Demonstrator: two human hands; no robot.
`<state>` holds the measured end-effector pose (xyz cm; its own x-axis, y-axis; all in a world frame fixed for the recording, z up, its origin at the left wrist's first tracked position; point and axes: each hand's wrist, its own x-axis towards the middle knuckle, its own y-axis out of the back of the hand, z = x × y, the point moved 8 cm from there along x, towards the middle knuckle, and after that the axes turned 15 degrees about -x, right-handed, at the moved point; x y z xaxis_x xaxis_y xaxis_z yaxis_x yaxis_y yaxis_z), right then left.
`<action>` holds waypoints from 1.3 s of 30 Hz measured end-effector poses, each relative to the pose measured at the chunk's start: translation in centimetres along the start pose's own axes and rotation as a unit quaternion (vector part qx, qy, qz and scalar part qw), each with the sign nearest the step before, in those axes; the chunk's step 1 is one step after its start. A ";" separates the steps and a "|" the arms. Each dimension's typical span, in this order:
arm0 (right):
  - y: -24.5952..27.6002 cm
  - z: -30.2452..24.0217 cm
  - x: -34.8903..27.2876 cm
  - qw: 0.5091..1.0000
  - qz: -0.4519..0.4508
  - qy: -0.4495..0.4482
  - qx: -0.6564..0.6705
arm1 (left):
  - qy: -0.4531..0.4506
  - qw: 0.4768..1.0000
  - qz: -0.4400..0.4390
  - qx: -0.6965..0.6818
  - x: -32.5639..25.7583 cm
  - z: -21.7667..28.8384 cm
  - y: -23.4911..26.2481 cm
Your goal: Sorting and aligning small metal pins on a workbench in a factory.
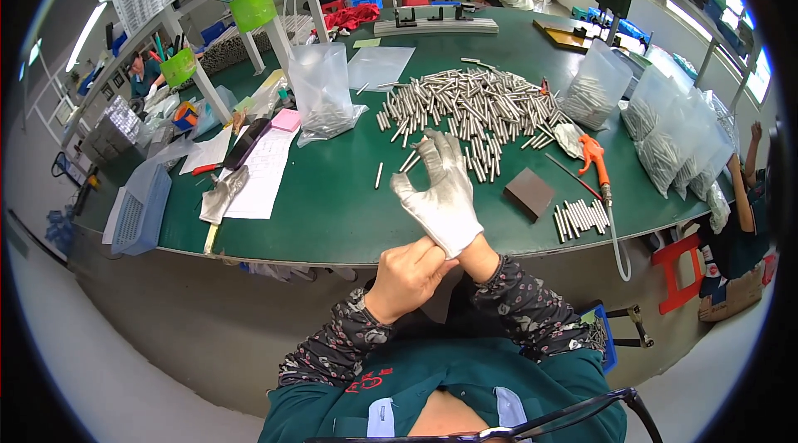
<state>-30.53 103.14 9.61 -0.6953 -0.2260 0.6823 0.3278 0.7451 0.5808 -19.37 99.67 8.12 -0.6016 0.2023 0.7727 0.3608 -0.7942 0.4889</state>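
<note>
My right hand (442, 194) wears a whitish work glove (449, 214), its fingertips greyed. Its fingers are spread and hold nothing, over the front part of the green table. My bare left hand (407, 279) pinches the glove's cuff at my right wrist. Just beyond the gloved fingertips lies a large heap of short metal rods (474, 106). A second glove (223, 196) lies flat near the table's left front edge, partly on a printed paper sheet (264, 177). To the right of my right hand sits a dark brown block (529, 194).
A row of rods (580, 220) lies beside an orange air gun (593, 162) with its hose. Bags of rods (665, 135) line the right side; another bag (322, 94) stands left. A blue basket (141, 210) is at the left edge. Other people sit around the room.
</note>
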 end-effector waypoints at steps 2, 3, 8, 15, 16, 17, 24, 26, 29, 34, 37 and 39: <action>0.4 0.2 0.0 0.999 0.006 0.000 0.032 | -0.048 0.994 -0.087 -0.034 0.1 1.4 -1.5; 0.9 0.1 0.1 0.999 0.006 0.000 0.034 | -0.093 0.978 -0.172 -0.067 -0.4 2.6 -2.9; 3.0 0.2 0.4 0.980 -0.001 0.013 0.199 | -0.092 0.968 -0.203 -0.113 -0.1 3.9 -4.7; 1.9 1.5 -0.5 0.609 -0.097 -0.097 0.781 | 0.324 0.874 0.000 -0.362 -3.0 -5.0 -4.8; 3.2 -0.3 -0.7 0.581 -0.121 -0.076 0.801 | 0.367 0.828 0.014 -0.423 -3.8 -6.0 -5.1; 4.4 -1.7 -1.0 0.552 -0.143 -0.054 0.820 | 0.406 0.776 0.026 -0.483 -4.2 -6.5 -5.6; 5.7 -3.3 -2.5 0.526 -0.193 0.020 0.828 | 0.038 0.960 -0.004 -0.279 -1.1 -2.1 -3.8; 5.9 -2.8 -2.8 0.548 -0.184 0.005 0.816 | -0.084 0.959 -0.178 -0.203 -1.2 0.7 -6.0; 6.0 -2.4 -3.0 0.549 -0.175 -0.043 0.816 | -0.032 0.946 -0.226 -0.229 -0.8 1.8 -6.5; 4.4 1.1 -4.0 0.384 -0.236 0.008 0.893 | 0.020 0.936 -0.243 -0.253 -1.3 1.8 -7.9; 4.2 -3.2 -2.5 0.514 -0.187 -0.143 0.825 | 0.040 0.946 -0.176 -0.269 -1.6 -0.2 -6.3; 2.8 -2.9 -2.4 0.558 -0.204 -0.121 0.795 | 0.044 0.967 -0.132 -0.212 -1.4 -1.5 -3.8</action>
<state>-26.13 103.91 10.90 -0.6334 -0.6327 0.4456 -0.7382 0.3213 -0.5932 -21.00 101.50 4.55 -0.6985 0.3953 0.5965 -0.1278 -0.8891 0.4396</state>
